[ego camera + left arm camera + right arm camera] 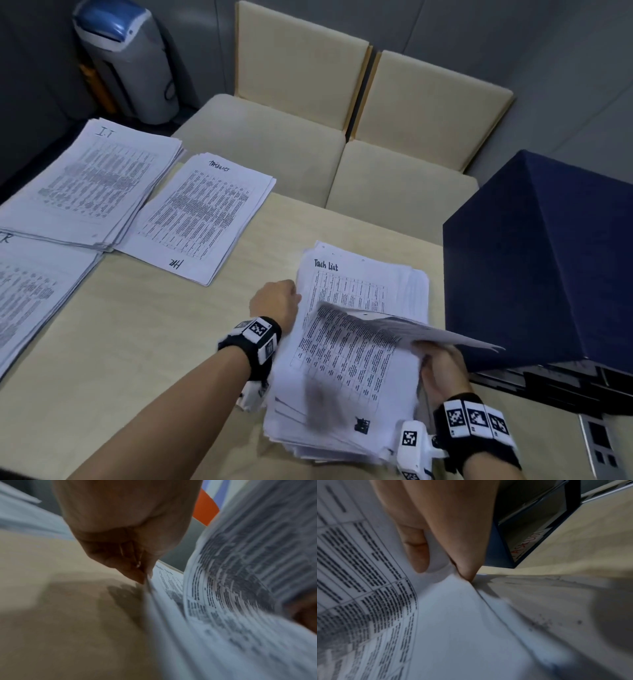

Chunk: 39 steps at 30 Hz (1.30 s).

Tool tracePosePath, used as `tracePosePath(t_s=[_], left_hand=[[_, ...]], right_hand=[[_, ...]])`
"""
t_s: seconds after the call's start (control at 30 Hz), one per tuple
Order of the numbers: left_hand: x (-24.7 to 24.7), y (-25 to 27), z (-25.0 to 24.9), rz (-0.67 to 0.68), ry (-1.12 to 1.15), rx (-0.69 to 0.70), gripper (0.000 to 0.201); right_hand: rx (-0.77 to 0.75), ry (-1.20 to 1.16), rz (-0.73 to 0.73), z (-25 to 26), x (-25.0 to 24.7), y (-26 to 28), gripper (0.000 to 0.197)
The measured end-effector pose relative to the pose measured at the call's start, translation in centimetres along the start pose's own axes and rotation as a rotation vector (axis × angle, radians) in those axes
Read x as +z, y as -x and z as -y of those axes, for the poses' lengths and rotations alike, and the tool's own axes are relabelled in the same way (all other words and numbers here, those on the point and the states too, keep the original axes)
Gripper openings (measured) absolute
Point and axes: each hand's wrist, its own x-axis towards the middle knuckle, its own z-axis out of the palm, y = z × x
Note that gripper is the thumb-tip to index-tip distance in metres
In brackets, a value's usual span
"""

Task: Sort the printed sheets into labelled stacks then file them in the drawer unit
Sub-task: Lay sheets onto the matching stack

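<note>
Sorting step: right hand (442, 366) pinching a lifted sheet (394, 325) off the pile (342, 394) at 5 o'clock; left hand (274, 301) curled, pinching the pile's edge. Next, probably: reading its heading, picking a stack.

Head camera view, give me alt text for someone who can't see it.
Right hand lifts a printed sheet off a thick "Task List" stack on a wooden table; left hand grips the stack's edge. Three sorted stacks lie left, a blue drawer unit right.

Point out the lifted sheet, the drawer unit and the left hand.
lifted sheet (359, 329), head view, on its printed underside.
drawer unit (548, 260), head view, on its dark blue top.
left hand (274, 301), head view, on the back of the hand.
</note>
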Motion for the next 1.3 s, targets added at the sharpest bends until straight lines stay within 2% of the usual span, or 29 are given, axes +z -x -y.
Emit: tracePosePath(t_s=[0.1, 0.2, 0.27, 0.37, 0.47, 0.53, 0.57, 0.63, 0.67, 0.73, 0.8, 0.87, 0.93, 1.03, 1.1, 1.13, 1.17, 1.23, 1.27, 1.3], left_hand=[[-1.2, -0.2, 0.0, 0.102, -0.293, 0.118, 0.018], [-2.5, 0.3, -0.4, 0.059, -0.5, 0.267, 0.024], [-3.2, 0.8, -0.8, -0.002, -0.464, 0.374, 0.028], [-3.4, 1.2, -0.9, -0.028, -0.135, 0.475, 0.013], [-3.1, 1.8, -0.9, 0.064, 0.348, 0.419, 0.022], [-2.5, 2.4, -1.1, 0.137, 0.51, 0.303, 0.028], [-2.1, 2.5, -1.2, 0.096, 0.521, 0.245, 0.027], [-1.1, 2.4, -0.9, -0.082, 0.356, 0.086, 0.011], [-0.7, 2.2, -0.7, -0.108, 0.259, -0.004, 0.017], [-0.2, 1.9, -0.8, -0.015, 0.127, -0.112, 0.032], [0.0, 1.8, -1.2, 0.013, 0.085, -0.106, 0.026], [0.0, 1.5, -1.3, -0.063, 0.131, -0.066, 0.018], [-0.2, 1.2, -1.2, -0.077, 0.157, -0.04, 0.024], [-1.3, 1.2, -1.4, -0.058, 0.055, 0.004, 0.03], [-2.2, 1.7, -1.7, -0.05, 0.053, 0.15, 0.045], [-2.7, 2.1, -1.9, -0.004, 0.141, 0.241, 0.049], [-3.3, 2.6, -2.3, 0.096, 0.273, 0.295, 0.05], [-3.9, 3.1, -3.1, 0.279, 0.548, 0.312, 0.043], [-4.1, 3.1, -3.6, 0.261, 0.663, 0.282, 0.033], [-4.4, 3.0, -4.3, 0.181, 0.764, 0.248, 0.025]], right_hand=[[-0.006, -0.016, -0.001, 0.0, 0.1, -0.1, 0.023], [0.019, -0.031, -0.031, -0.3, 0.4, -0.7, 0.02], [0.033, -0.04, -0.05, -0.4, 0.4, -0.8, 0.02], [0.01, -0.066, -0.016, -0.8, 0.5, -0.7, 0.024], [-0.005, -0.124, 0.048, -1.2, 0.5, -0.7, 0.025], [-0.004, -0.122, 0.1, -0.9, 0.8, -0.2, 0.02], [-0.009, -0.117, 0.117, -0.6, 1.0, 0.1, 0.016], [-0.015, -0.125, 0.083, -0.4, 0.9, 0.3, 0.02], [-0.009, -0.132, 0.06, -0.5, 0.8, 0.1, 0.02], [0.008, -0.104, -0.02, -0.9, 0.7, -0.2, 0.024], [0.007, -0.05, -0.099, -1.5, 0.5, -0.9, 0.032], [-0.019, -0.028, -0.11, -1.7, 0.4, -1.2, 0.035], [-0.021, -0.012, -0.097, -1.6, 0.4, -1.3, 0.029], [0.0, -0.013, -0.072, -1.4, 0.2, -1.7, 0.019], [0.001, -0.037, -0.054, -0.8, 0.3, -2.3, 0.021], [-0.01, -0.047, -0.047, -0.2, 0.5, -2.5, 0.022], [-0.021, -0.052, -0.034, 0.6, 0.8, -2.5, 0.022], [-0.075, -0.086, 0.071, 2.0, 1.6, -2.4, 0.016], [-0.129, -0.094, 0.115, 2.9, 2.3, -1.8, 0.017], [-0.207, -0.062, 0.143, 3.8, 3.1, -1.1, 0.02]])
